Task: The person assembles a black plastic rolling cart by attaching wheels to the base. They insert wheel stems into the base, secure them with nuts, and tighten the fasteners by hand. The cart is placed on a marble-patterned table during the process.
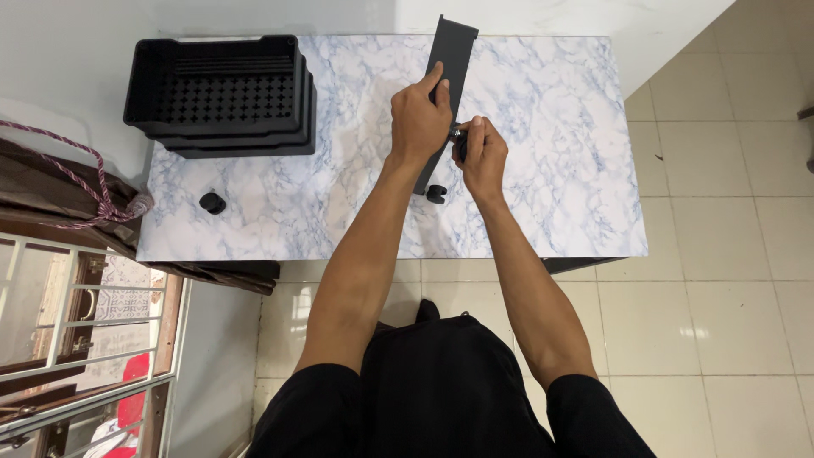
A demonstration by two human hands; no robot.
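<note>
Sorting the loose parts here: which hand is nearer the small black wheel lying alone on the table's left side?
Left. The left hand grips the long black panel, right of the lone wheel. The right hand is farther right, beyond the panel.

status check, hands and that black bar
Left hand grips long black plastic bar. Right hand pinches small black caster at it. Nothing blocking.

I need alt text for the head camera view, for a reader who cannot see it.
A person's left hand steadies a long black panel on a marble-patterned table while the right hand presses a small black part against it. Stacked black trays sit at far left.
</note>
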